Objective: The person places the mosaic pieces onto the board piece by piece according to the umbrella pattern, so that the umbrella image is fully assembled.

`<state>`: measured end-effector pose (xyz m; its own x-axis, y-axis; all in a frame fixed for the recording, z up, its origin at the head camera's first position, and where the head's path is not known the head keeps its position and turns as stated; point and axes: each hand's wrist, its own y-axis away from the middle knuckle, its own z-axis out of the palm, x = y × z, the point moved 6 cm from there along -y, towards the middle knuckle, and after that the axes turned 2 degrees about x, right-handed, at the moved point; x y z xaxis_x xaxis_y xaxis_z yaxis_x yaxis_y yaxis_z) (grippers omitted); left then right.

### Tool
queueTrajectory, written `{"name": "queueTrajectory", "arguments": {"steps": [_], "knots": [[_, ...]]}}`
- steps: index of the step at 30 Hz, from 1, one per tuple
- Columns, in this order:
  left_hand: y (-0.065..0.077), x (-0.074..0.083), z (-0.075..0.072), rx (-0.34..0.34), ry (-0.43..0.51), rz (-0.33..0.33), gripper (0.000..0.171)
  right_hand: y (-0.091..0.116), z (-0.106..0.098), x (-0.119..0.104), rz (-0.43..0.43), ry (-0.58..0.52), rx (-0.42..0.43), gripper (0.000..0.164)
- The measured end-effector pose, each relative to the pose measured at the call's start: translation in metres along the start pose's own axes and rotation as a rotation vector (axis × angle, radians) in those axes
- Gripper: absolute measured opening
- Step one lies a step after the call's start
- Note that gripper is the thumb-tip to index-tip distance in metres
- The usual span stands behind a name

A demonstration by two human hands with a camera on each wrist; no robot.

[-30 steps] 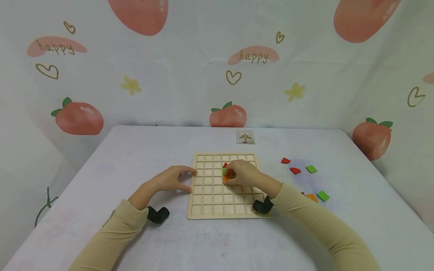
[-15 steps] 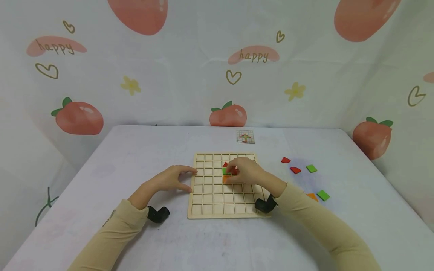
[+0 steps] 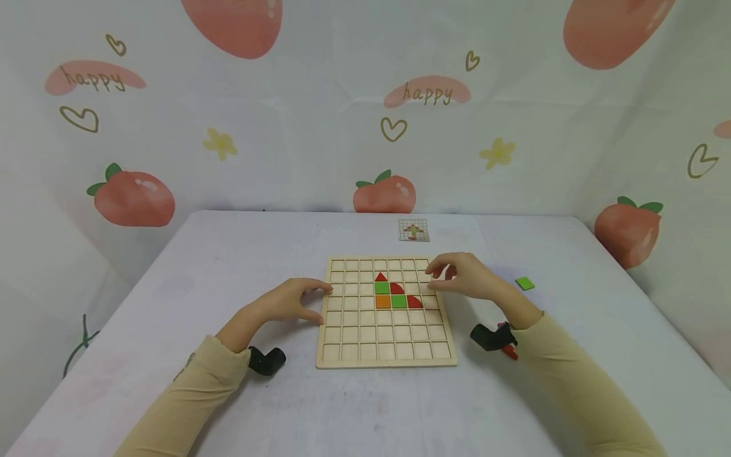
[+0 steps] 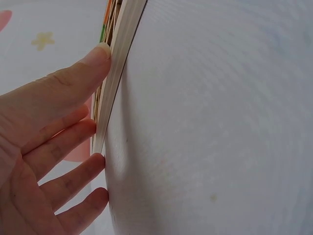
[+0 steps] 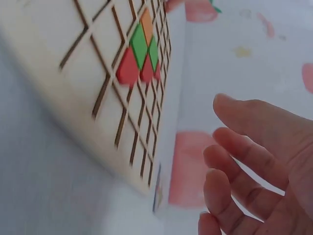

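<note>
A wooden grid board (image 3: 348, 364) lies on the table, with several flat coloured pieces in its cells. A red triangle (image 3: 381, 277) sits above a green square (image 3: 381, 289) and a red quarter-circle (image 3: 396, 289). Below those come an orange square (image 3: 382, 302), a second green square (image 3: 398, 302) and another red quarter-circle (image 3: 414, 302). My left hand (image 3: 289, 300) touches the board's left edge with thumb and fingertips, fingers loosely spread. Over the board's right edge hovers my right hand (image 3: 471, 277), fingers bent loosely and nothing between them, as the right wrist view also shows.
A small pattern card (image 3: 414, 230) lies behind the board. On the right are a loose green square (image 3: 525, 284) and a red piece (image 3: 509, 351) partly covered by the right wrist's black camera mount (image 3: 490, 337). My right arm hides other table space there.
My right hand has left the pieces in the middle of the board and moved right to its edge, uncovering them. The loose red pieces at right are now covered. My left hand stays put.
</note>
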<state>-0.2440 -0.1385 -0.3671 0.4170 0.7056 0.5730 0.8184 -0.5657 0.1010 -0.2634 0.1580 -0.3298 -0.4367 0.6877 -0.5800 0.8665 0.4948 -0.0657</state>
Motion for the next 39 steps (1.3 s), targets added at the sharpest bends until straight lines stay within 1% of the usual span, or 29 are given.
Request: {"name": "queueTrajectory", "arguments": {"steps": [4,6,8,12,16,19,27,32,36,39], "knots": [[-0.002,0.000,0.001,0.000,-0.001,-0.008,0.061,0.016,-0.017,0.021,0.048,0.004,0.029,0.026],[-0.002,0.000,0.001,-0.001,-0.002,-0.012,0.061,0.025,-0.024,0.031,0.077,0.003,0.032,0.027],[-0.003,0.000,0.002,-0.002,-0.001,-0.016,0.061,0.033,-0.031,0.039,0.088,0.006,0.029,0.027],[-0.002,0.000,0.001,-0.002,-0.006,-0.016,0.061,0.048,-0.041,0.053,0.116,0.009,0.028,0.028],[-0.002,0.000,0.000,-0.001,-0.016,-0.002,0.061,0.061,-0.049,0.062,0.125,0.021,0.034,0.028],[-0.001,0.000,0.000,-0.001,-0.009,0.000,0.061,0.068,-0.052,0.068,0.138,0.032,0.034,0.028],[-0.001,-0.001,0.001,-0.004,0.001,-0.013,0.061,0.082,-0.057,0.084,0.190,0.006,0.060,0.031],[-0.001,0.000,0.001,-0.004,0.003,-0.008,0.060,0.087,-0.058,0.093,0.205,-0.004,0.066,0.030],[-0.001,-0.001,0.001,-0.003,-0.003,-0.004,0.060,0.089,-0.059,0.098,0.213,0.004,0.056,0.032],[-0.001,-0.001,0.001,0.000,-0.005,-0.005,0.061,0.091,-0.060,0.104,0.244,0.012,0.055,0.034]]}}
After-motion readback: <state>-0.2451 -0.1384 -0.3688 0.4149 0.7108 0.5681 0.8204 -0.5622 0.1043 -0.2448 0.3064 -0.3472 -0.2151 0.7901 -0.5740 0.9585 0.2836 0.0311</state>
